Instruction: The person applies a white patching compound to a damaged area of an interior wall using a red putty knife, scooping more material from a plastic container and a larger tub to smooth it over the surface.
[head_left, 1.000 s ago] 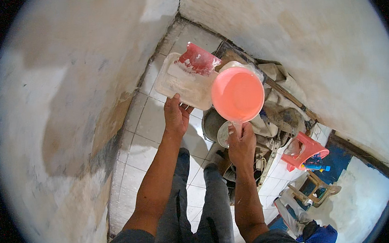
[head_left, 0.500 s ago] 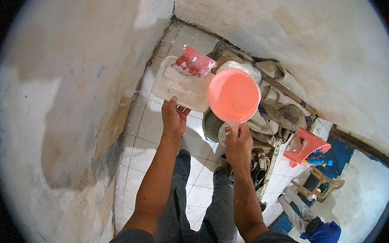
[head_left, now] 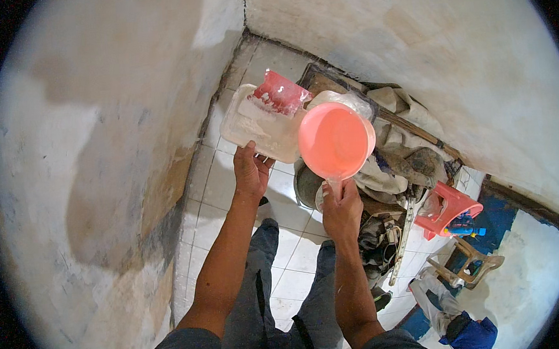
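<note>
My left hand point(head_left: 252, 170) grips the near edge of a whitish plastic tub point(head_left: 261, 134), thumb on the rim and fingers underneath. White residue coats the tub's inside. A red scraper blade point(head_left: 282, 92), smeared with white, rests across the tub's far right corner. In my right hand point(head_left: 343, 209) is the handle of a pink dipper point(head_left: 336, 140), its round bowl facing up toward me. The dipper's bowl is beside the tub's right end and overlaps it in view; whether they touch I cannot tell. Any liquid in the dipper is hard to make out.
Beneath the dipper stands a dark bucket point(head_left: 306, 184). Crumpled sacks point(head_left: 387, 161) and long sticks lie along the right wall. Farther right are a pink stool point(head_left: 449, 209), a wooden-coloured stool point(head_left: 469, 262) and a person with blue head covering point(head_left: 472, 335). A stained wall point(head_left: 112, 165) rises at left.
Both hands keep their holds on the tub and dipper, almost unmoved. My feet have shifted on the tiles, and the view has turned slightly.
</note>
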{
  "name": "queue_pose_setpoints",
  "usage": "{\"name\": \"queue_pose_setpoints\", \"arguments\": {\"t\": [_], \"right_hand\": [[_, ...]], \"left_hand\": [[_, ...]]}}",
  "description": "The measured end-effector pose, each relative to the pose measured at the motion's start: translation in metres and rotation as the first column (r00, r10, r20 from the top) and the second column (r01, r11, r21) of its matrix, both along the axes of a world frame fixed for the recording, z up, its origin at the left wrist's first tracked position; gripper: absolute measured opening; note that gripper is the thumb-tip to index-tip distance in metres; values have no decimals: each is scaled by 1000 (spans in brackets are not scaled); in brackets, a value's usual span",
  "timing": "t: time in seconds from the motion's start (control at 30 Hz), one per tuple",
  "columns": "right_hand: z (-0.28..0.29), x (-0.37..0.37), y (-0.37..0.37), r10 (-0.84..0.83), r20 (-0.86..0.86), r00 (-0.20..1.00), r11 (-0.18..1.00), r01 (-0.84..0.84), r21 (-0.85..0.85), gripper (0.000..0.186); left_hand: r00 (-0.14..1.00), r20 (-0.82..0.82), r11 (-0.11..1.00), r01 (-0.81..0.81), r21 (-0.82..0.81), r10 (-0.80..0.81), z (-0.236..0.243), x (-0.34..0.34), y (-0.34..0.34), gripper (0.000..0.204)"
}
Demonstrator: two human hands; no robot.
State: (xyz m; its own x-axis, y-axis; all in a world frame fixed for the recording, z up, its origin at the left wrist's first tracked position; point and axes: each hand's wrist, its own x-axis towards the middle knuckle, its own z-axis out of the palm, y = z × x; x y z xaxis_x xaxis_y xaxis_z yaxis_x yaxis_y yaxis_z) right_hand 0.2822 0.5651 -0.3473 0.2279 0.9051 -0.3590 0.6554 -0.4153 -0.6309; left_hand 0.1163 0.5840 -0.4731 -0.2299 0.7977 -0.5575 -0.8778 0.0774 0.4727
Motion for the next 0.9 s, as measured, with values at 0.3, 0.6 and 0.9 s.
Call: {"name": "queue_pose_setpoints", "arguments": {"t": [0.3,0.6,0.9], "right_hand": [[-7,1,-3,16,45,999,1000,-16,7,22],[-12,-1,-4,26,49,998,1000,-25,-7,19],[-7,8,1,-230,-341,912,969,180,-172,20]], "left_hand": [[1000,1,1000,10,-23,-10,3,1,1,48],[1000,-8,1000,26,2,-26,-9,2,0,50],[1000,18,1000,9,-7,-9,-19,6,-4,51]]}}
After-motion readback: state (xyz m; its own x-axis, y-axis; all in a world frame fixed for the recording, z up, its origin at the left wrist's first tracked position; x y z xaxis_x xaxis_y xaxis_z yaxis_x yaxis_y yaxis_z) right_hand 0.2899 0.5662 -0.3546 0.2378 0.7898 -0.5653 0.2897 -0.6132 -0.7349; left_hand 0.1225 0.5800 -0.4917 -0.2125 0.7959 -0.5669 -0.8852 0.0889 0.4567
